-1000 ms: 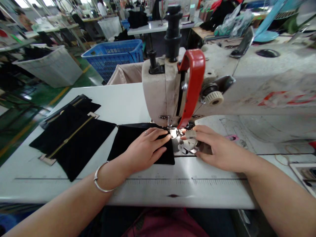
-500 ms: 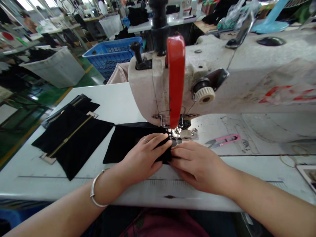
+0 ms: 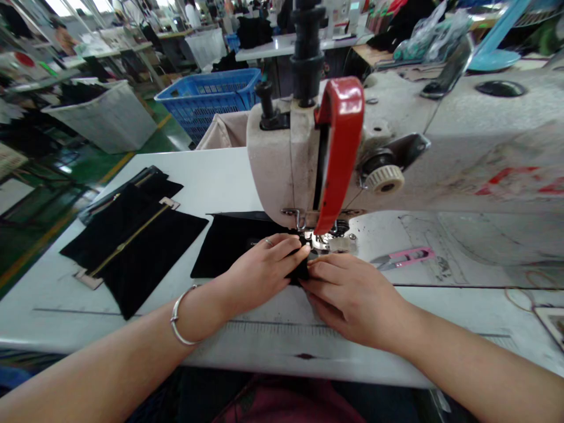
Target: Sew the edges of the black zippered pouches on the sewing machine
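- Clock directions are taken from the machine's presser foot [image 3: 319, 239], with twelve o'clock pointing away from the person.
- The black fabric piece [image 3: 224, 251] lies flat on the white surface [image 3: 211, 182], stretching out toward nine o'clock, with its right end beside the presser foot. A small pale mark shows on it, too small to read.
- The left hand [image 3: 264, 264], at eight o'clock, is spread loosely, palm down, on the fabric; its fingers reach toward the presser foot, and it rests on the piece rather than gripping it. It wears a ring [image 3: 268, 241], and a silver bracelet [image 3: 175, 320] circles the wrist.
- The right hand [image 3: 346, 294], at five o'clock, is partly closed, fingers bent and tips together at the fabric's right edge; whether it pinches the cloth cannot be told.
- The sewing machine [image 3: 271, 158] rises at twelve o'clock, with a red bar [image 3: 341, 147] on its head.
- Pink-handled snips [image 3: 409, 255] lie at three o'clock, near the right hand.
- More black pieces [image 3: 154, 258] with gold zips overlap at nine o'clock, beyond the fabric piece.
- A blue basket [image 3: 211, 111] stands at eleven o'clock, past the surface.
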Action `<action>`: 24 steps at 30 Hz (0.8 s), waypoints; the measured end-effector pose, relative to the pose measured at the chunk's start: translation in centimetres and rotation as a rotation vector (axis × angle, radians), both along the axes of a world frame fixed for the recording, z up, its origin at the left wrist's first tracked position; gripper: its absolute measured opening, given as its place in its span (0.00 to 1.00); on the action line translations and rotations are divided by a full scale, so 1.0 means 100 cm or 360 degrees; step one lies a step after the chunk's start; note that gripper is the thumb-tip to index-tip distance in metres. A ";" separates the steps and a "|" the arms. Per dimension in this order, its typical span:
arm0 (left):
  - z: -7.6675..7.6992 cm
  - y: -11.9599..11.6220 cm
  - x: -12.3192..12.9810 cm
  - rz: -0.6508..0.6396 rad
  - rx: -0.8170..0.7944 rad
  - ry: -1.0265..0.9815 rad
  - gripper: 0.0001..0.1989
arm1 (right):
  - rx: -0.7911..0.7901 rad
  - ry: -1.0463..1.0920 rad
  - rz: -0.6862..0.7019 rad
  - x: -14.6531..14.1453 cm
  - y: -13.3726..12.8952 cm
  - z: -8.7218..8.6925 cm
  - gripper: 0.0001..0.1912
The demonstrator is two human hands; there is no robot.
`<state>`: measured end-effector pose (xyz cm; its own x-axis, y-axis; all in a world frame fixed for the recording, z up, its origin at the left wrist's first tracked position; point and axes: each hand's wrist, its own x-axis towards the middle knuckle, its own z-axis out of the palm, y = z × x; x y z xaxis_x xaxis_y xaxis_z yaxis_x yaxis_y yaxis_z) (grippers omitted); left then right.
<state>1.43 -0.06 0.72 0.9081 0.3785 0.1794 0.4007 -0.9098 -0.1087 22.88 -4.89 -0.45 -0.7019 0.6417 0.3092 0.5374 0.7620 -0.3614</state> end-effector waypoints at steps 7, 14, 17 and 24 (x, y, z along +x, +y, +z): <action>-0.002 0.000 -0.001 0.0043 0.0003 -0.0264 0.12 | 0.0022 -0.0044 -0.0029 0.000 0.001 0.001 0.11; -0.004 -0.011 -0.007 -0.0009 -0.0138 -0.0508 0.07 | 0.0040 0.0112 0.0039 0.006 0.000 -0.001 0.11; -0.004 -0.009 -0.008 -0.0078 -0.0209 -0.0480 0.08 | 0.0061 0.0159 0.0056 0.009 0.000 0.000 0.10; 0.001 -0.006 -0.006 -0.0070 -0.0304 -0.0474 0.08 | 0.0064 0.0124 -0.0023 0.017 0.003 0.003 0.10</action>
<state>0.82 -0.70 0.80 0.8427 0.3926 0.3684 0.3494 -0.9194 0.1806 24.60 -4.56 -0.14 -0.6656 0.6372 0.3885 0.5196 0.7693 -0.3718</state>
